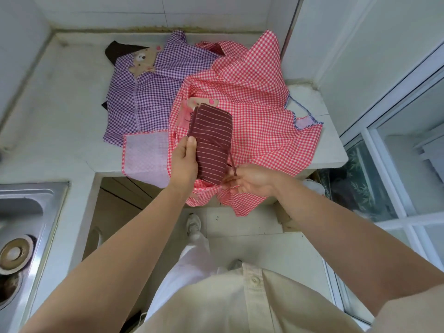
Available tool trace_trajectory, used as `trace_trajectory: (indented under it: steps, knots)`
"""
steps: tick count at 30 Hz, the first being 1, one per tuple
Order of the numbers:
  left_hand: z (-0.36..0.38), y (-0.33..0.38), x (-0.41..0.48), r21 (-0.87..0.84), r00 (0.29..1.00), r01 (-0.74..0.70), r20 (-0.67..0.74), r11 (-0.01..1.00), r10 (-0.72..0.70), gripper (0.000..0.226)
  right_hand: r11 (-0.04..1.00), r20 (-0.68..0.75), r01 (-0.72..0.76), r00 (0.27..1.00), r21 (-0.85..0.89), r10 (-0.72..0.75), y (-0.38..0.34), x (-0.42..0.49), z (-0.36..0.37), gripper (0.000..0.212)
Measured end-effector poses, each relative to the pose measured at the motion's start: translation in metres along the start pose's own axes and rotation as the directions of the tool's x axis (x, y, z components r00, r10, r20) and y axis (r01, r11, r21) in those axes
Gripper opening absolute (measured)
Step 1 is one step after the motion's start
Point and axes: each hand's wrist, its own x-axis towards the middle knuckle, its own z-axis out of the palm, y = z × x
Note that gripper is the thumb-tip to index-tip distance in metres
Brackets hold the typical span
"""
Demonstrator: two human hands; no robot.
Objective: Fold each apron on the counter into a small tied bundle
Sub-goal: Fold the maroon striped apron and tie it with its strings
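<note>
At the centre of the frame the left hand point(183, 162) grips a maroon apron point(211, 143) folded into a thick oblong of soft cloth with thin pale stripes, thumb pressed on top. Its narrow cord point(231, 162) crosses the bundle, and the right hand point(249, 180) appears to pinch the cord's end in curled fingers. The bundle is held over a crumpled red gingham apron point(252, 104) on the pale stone counter point(67, 92). At upper left is a purple gingham apron point(144, 97) with a bear patch. Tiny writing on the red apron's pink patch is unreadable. A steel sink point(24, 212) is at lower left.
</note>
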Motion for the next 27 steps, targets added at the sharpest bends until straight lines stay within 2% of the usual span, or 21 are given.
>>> trace_trajectory:
  steps: [2,4,6,7,8,9,11,12,13,14,15,17,18,19,21,24,27]
  knots:
    - [-0.009,0.0,0.026,-0.023,0.994,0.007,-0.104,1.0,-0.01,0.031,0.998,-0.09,0.017,0.996,-0.057,-0.022,-0.012,0.016,0.001,0.028]
    - [-0.017,0.001,0.051,-0.029,0.99,0.02,-0.142,0.999,-0.024,0.033,0.997,-0.248,0.068,0.966,-0.027,-0.073,-0.028,0.031,-0.002,0.035]
    - [-0.024,0.003,0.078,-0.071,0.986,0.052,-0.154,0.996,-0.062,0.032,0.985,-0.41,0.142,0.908,0.099,-0.09,-0.05,0.052,-0.01,0.035]
    - [-0.026,0.006,0.093,-0.107,0.984,0.064,-0.157,0.992,-0.081,0.031,0.956,-0.449,0.196,0.89,0.218,-0.08,-0.064,0.064,-0.013,0.035]
    - [-0.027,0.009,0.104,-0.127,0.984,0.069,-0.156,0.99,-0.088,0.03,0.897,-0.466,0.267,0.881,0.352,-0.08,-0.076,0.074,-0.014,0.036]
    - [-0.03,0.012,0.118,-0.129,0.985,0.069,-0.145,0.989,-0.088,0.031,0.796,-0.479,0.344,0.874,0.498,-0.078,-0.091,0.084,-0.015,0.036]
    - [-0.033,0.018,0.137,-0.11,0.99,0.067,-0.113,0.992,-0.079,0.034,0.492,-0.495,0.47,0.865,0.733,-0.088,-0.114,0.099,-0.014,0.033]
    - [-0.036,0.022,0.148,-0.085,0.993,0.061,-0.098,0.995,-0.069,0.034,0.368,-0.487,0.483,0.869,0.795,-0.087,-0.125,0.106,-0.012,0.032]
    - [-0.038,0.024,0.155,-0.06,0.995,0.051,-0.084,0.997,-0.056,0.034,0.327,-0.473,0.479,0.875,0.815,-0.104,-0.133,0.111,-0.011,0.033]
    - [-0.042,0.024,0.166,-0.025,0.996,0.046,-0.075,0.999,-0.048,0.034,0.382,-0.465,0.476,0.876,0.792,-0.13,-0.14,0.118,-0.01,0.035]
    - [-0.044,0.022,0.175,0.017,0.997,0.04,-0.07,0.999,-0.038,0.034,0.52,-0.458,0.478,0.871,0.708,-0.178,-0.143,0.124,-0.01,0.035]
    - [-0.049,0.017,0.192,0.117,0.997,0.053,-0.06,0.992,-0.046,0.035,0.816,-0.41,0.45,0.864,0.364,-0.293,-0.147,0.133,-0.008,0.035]
    - [-0.05,0.015,0.199,0.149,0.997,0.069,-0.048,0.986,-0.063,0.035,0.885,-0.366,0.424,0.868,0.193,-0.336,-0.149,0.136,-0.007,0.034]
    - [-0.051,0.013,0.2,0.151,0.996,0.09,-0.038,0.984,-0.085,0.035,0.915,-0.333,0.393,0.878,0.088,-0.345,-0.15,0.137,-0.005,0.031]
    - [-0.05,0.01,0.204,0.099,0.989,0.146,-0.004,0.984,-0.146,0.033,0.945,-0.288,0.318,0.914,0.071,-0.286,-0.159,0.14,-0.001,0.016]
    - [-0.049,0.006,0.202,0.058,0.97,0.236,0.043,0.97,-0.239,0.032,0.984,-0.242,0.18,0.955,0.008,-0.173,-0.163,0.145,-0.005,0.024]
    - [-0.062,0.006,0.21,0.214,0.965,0.211,0.111,0.954,-0.239,0.03,0.989,-0.296,0.138,0.944,-0.045,-0.146,-0.163,0.155,-0.016,0.033]
